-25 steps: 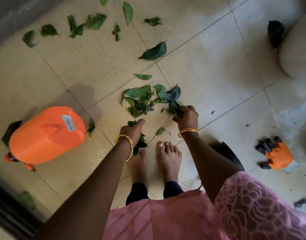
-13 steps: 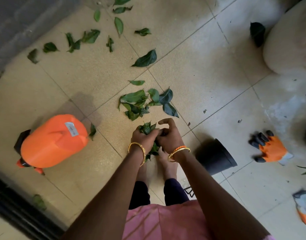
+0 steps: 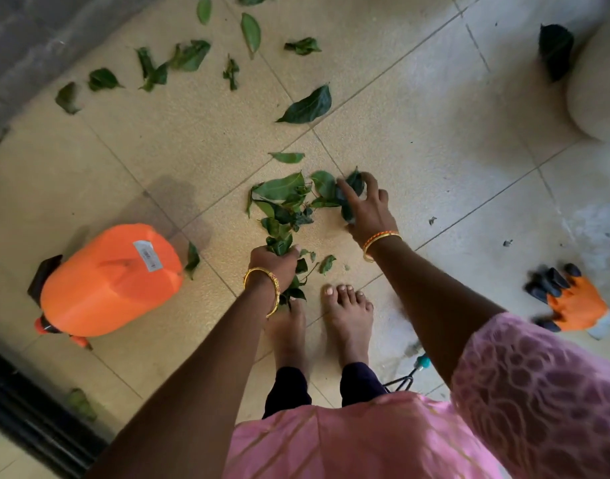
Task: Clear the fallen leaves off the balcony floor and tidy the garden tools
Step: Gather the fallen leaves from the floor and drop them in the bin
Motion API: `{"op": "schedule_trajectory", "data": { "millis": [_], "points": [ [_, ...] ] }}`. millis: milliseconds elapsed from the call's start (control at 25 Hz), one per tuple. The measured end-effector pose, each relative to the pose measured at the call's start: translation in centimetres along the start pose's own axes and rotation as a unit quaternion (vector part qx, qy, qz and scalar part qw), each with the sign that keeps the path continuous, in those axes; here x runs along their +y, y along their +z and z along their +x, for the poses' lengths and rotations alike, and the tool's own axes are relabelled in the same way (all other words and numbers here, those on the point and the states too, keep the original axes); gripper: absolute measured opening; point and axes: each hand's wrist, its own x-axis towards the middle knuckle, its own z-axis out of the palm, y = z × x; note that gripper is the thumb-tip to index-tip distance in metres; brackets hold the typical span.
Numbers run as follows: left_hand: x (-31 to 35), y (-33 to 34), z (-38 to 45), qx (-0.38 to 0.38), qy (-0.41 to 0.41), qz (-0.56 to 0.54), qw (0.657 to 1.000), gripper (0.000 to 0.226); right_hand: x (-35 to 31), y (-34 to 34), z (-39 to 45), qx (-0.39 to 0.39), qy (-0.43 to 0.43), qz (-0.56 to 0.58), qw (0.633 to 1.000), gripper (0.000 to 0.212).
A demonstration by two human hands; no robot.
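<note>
Left hand: fingers curled round a bunch of leaves | Right hand: fingers spread, grasping leaves at the pile on the tiled floor | Orange sprayer lying left, glove right.

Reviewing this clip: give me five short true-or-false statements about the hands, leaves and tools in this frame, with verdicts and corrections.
1. The left hand grips a bunch of leaves. True.
2. The right hand rests idle on the orange glove. False: it reaches into the leaf pile, fingers on dark leaves; the glove lies apart on the floor to the right.
3. The orange sprayer lies on its side on the tiled floor. True.
4. All the leaves are gathered into one pile. False: scattered leaves lie farther out.
5. The person wears shoes. False: the feet are bare.
</note>
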Motion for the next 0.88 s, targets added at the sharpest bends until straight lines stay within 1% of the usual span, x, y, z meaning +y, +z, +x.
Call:
{"op": "schedule_trajectory", "data": {
  "millis": [80, 160, 200, 240, 360, 400, 480, 560, 600, 640, 720, 760, 800, 840, 880],
  "points": [
    [0.0, -0.2, 0.4, 0.001, -0.007, -0.003, 1.000, 0.054, 0.9, 0.8, 0.5, 0.037, -0.035, -0.023, 0.998, 0.065],
    [0.1, -0.5, 0.5, -0.003, -0.021, 0.002, 1.000, 0.053, 2.0, 1.6, 0.4, 0.099, -0.084, 0.016, 0.991, 0.046],
    [0.1, -0.6, 0.4, -0.005, -0.029, -0.004, 1.000, 0.051, 2.5, 1.8, 0.4, 0.120, -0.094, 0.039, 0.988, 0.036],
    [0.2, -0.7, 0.1, -0.009, -0.035, -0.014, 0.999, 0.051, 3.0, 1.9, 0.5, 0.127, -0.084, 0.060, 0.987, 0.029],
    [0.3, -0.9, -0.7, -0.032, -0.047, -0.042, 0.997, 0.066, 3.3, 1.9, 0.6, 0.113, 0.017, 0.140, 0.984, 0.021],
    [0.5, -0.9, -1.1, -0.042, -0.051, -0.050, 0.997, 0.068, 3.1, 1.7, 0.1, 0.114, 0.030, 0.158, 0.980, 0.019],
    [0.7, -0.6, -1.7, -0.056, -0.068, -0.073, 0.993, 0.071, 2.0, 1.2, -1.9, 0.106, 0.007, 0.189, 0.976, 0.015],
    [1.0, -0.4, -2.5, -0.067, -0.078, -0.088, 0.991, 0.079, -0.2, 0.5, -4.8, 0.077, -0.030, 0.224, 0.971, 0.011],
    [1.0, -0.3, -2.9, -0.075, -0.083, -0.099, 0.989, 0.077, -1.5, 0.1, -6.3, 0.057, -0.027, 0.259, 0.964, 0.009],
    [1.0, 0.0, -3.1, -0.081, -0.086, -0.113, 0.987, 0.072, -2.7, -0.2, -7.6, 0.028, -0.013, 0.303, 0.953, 0.008],
    [0.6, 0.2, -3.6, -0.071, -0.096, -0.136, 0.983, 0.054, -4.4, -1.0, -9.5, -0.050, 0.008, 0.383, 0.923, 0.020],
    [0.2, 0.1, -3.7, -0.048, -0.102, -0.140, 0.984, 0.042, -4.8, -1.3, -9.9, -0.099, 0.015, 0.425, 0.900, 0.024],
    [-0.2, -0.2, -4.0, -0.019, -0.108, -0.138, 0.984, 0.029, -4.8, -1.5, -10.0, -0.143, 0.040, 0.475, 0.868, 0.024],
    [-0.6, -0.6, -4.2, 0.008, -0.117, -0.132, 0.984, 0.020, -4.6, -1.7, -9.9, -0.159, 0.080, 0.520, 0.836, 0.022],
    [-1.0, -1.3, -4.1, 0.029, -0.122, -0.126, 0.984, 0.017, -4.3, -1.6, -9.7, -0.140, 0.134, 0.546, 0.815, 0.018]
  ]
}}
